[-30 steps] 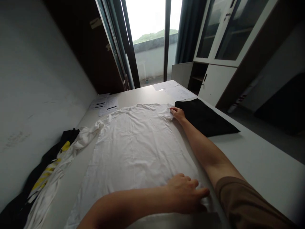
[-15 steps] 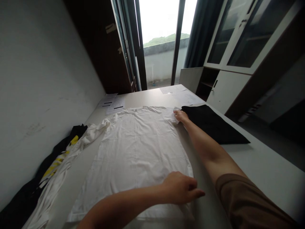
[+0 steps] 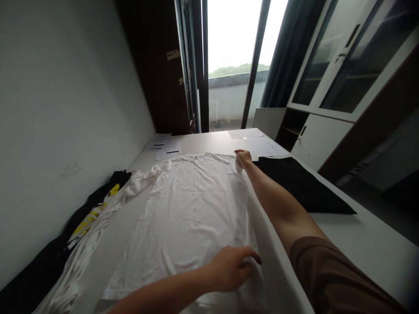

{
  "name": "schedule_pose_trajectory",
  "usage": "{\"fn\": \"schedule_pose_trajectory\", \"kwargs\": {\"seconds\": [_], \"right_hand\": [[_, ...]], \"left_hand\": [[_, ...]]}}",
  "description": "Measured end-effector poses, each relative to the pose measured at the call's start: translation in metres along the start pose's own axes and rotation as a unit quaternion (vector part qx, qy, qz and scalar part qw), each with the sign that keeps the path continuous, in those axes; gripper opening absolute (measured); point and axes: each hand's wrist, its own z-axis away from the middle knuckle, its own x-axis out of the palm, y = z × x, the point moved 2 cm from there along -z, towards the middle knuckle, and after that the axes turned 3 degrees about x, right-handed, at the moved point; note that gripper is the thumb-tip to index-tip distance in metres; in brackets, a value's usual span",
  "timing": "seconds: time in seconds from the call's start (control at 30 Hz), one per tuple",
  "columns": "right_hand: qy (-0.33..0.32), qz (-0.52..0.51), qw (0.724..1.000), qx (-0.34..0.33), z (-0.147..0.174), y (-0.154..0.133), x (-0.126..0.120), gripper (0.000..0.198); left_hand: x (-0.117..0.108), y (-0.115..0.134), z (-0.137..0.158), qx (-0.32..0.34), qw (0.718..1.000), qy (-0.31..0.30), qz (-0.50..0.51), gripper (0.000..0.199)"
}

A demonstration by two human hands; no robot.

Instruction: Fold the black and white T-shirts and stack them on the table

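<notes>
A white T-shirt (image 3: 183,209) lies spread on the white table, its collar toward the window and its hem toward me. My right hand (image 3: 243,158) is closed on the shirt at the far right shoulder, pinching the cloth. Lower down, my left hand (image 3: 231,268) reaches across the shirt to its right side near the hem. Its finger and thumb are curled on the fabric there, though the exact grip is partly hidden. Between the two hands the right side of the shirt looks raised and drawn inward.
A folded black garment (image 3: 304,185) lies on the table (image 3: 337,235) to the right. Along the left wall runs a heap of black, yellow and white clothes (image 3: 94,213). Papers (image 3: 168,146) rest at the far corners. A cabinet (image 3: 327,135) stands beyond the right edge.
Both hands have moved left, bringing the right side of the shirt inward with them. My right hand has lifted the shoulder cloth slightly. The view has shifted a little.
</notes>
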Motion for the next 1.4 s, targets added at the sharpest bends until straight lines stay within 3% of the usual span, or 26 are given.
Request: {"fn": "schedule_pose_trajectory", "kwargs": {"seconds": [0.1,0.27,0.4,0.57,0.77,0.97,1.1,1.2,1.27,1.4], "right_hand": [[-0.016,-0.066,0.997,0.021,0.006,-0.039,0.026,0.05],[-0.025,-0.106,0.994,-0.001,0.016,-0.091,0.08,0.055],[-0.036,-0.075,0.995,-0.046,0.026,-0.128,0.124,0.051],[-0.103,0.031,0.989,-0.1,0.052,-0.162,0.176,0.05],[-0.192,0.145,0.962,-0.128,0.093,-0.161,0.217,0.05],[-0.235,0.19,0.945,-0.125,0.111,-0.148,0.232,0.047],[-0.213,0.208,0.926,-0.232,0.113,-0.152,0.236,0.04],[-0.303,0.176,0.879,-0.325,0.121,-0.153,0.242,0.051],[-0.368,0.163,0.856,-0.325,0.125,-0.149,0.244,0.055],[-0.321,0.158,0.899,-0.255,0.115,-0.132,0.23,0.042]], "left_hand": [[-0.009,-0.006,0.016,-0.014,1.0,0.005,-0.002,0.05],[-0.013,-0.023,0.041,-0.055,0.998,0.015,0.026,0.067],[-0.011,-0.037,0.061,-0.08,0.995,0.057,0.013,0.066],[-0.008,-0.048,0.088,-0.103,0.992,0.066,0.029,0.054],[-0.005,-0.05,0.106,-0.117,0.986,0.053,0.105,0.043],[-0.012,-0.047,0.105,-0.138,0.985,0.024,0.097,0.041],[-0.015,-0.045,0.103,-0.126,0.988,0.022,0.084,0.039],[-0.02,-0.048,0.109,-0.146,0.982,0.021,0.119,0.04],[-0.024,-0.054,0.116,-0.155,0.973,0.018,0.171,0.043],[-0.035,-0.071,0.124,-0.155,0.962,0.023,0.224,0.049]]}}
